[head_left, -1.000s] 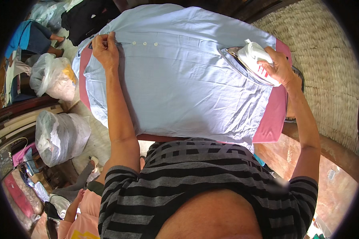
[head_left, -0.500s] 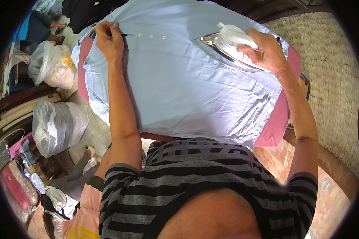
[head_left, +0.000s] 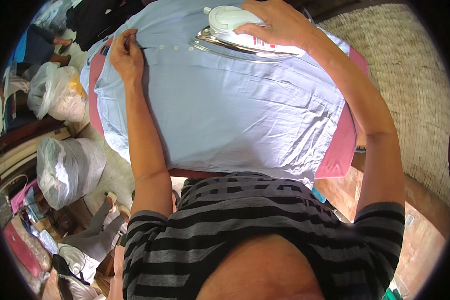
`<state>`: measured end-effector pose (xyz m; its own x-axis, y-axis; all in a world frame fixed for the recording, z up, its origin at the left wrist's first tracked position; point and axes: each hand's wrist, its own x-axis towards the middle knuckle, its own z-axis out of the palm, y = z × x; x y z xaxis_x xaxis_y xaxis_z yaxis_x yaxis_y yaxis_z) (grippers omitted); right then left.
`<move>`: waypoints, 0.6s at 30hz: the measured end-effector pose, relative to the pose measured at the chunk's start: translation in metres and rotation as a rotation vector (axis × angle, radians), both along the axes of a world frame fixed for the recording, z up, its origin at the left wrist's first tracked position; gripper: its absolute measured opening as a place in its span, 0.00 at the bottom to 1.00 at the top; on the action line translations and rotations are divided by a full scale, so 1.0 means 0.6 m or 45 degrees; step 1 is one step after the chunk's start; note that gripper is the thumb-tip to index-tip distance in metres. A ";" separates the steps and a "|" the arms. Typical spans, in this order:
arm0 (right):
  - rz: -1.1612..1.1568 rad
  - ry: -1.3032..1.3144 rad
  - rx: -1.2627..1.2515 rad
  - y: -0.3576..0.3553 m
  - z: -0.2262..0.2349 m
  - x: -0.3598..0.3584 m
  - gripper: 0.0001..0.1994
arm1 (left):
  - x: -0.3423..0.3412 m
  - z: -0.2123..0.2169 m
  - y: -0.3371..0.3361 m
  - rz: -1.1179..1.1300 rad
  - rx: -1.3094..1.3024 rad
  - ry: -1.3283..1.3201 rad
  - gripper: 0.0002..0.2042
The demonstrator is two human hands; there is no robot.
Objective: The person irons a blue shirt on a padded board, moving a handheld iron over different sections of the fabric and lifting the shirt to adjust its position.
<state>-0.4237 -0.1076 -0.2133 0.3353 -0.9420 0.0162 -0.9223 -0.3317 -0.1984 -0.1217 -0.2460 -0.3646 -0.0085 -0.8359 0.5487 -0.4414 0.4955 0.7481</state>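
The left hand [head_left: 126, 55] pinches the button edge of the light blue shirt [head_left: 225, 110], spread on the pink ironing board [head_left: 337, 155], keeping it taut, while the right hand [head_left: 277, 22] grips the white iron [head_left: 237, 32] resting flat on it.

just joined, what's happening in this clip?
A person is ironing a light blue shirt spread on a pink board. The right hand grips a white iron sitting on the shirt near its button strip. The left hand pinches the fabric flat at the far edge.
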 end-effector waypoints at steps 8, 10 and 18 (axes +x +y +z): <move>-0.160 -0.203 0.042 0.087 -0.008 -0.099 0.22 | -0.005 0.004 0.004 0.012 0.021 0.013 0.05; -0.183 -0.147 0.023 0.096 -0.013 -0.132 0.21 | -0.011 0.004 0.003 -0.013 -0.015 -0.001 0.05; -0.254 -0.127 0.099 0.130 0.022 -0.130 0.17 | -0.006 0.001 0.001 0.015 -0.040 -0.133 0.06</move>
